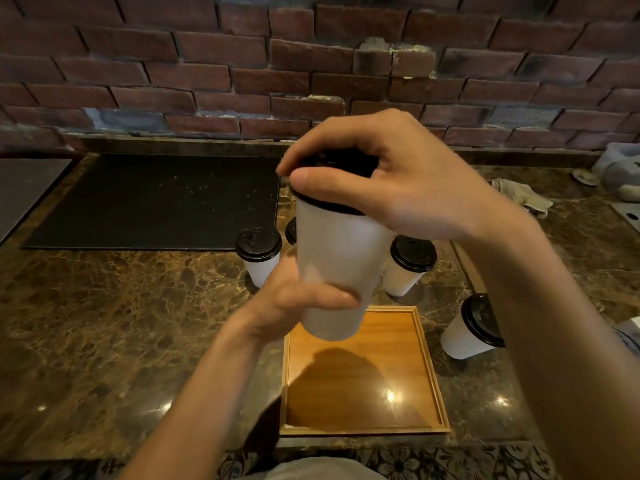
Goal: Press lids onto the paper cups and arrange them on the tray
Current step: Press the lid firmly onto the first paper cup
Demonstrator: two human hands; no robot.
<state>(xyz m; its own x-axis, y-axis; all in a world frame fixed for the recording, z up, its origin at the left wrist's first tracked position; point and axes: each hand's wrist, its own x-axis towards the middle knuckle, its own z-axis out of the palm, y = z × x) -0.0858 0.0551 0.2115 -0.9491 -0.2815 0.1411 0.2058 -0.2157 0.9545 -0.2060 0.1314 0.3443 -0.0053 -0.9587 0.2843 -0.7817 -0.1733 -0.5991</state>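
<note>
Centre frame: white paper cup point(341, 247) gripped low by left hand point(294, 301); black lid point(337, 166) clasped by right hand point(419, 188); above wooden tray point(408, 358).

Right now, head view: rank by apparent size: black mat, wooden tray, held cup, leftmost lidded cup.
1. black mat and wooden tray, about alike; tray is nearer.
2. held cup, enlarged by nearness.
3. leftmost lidded cup.

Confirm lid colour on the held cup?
Black lid on the white cup; head view shows it.

Black mat point(156, 202) on marble counter point(104, 323), brick wall point(173, 64) behind, crumpled cloth point(519, 197) far right.
</note>
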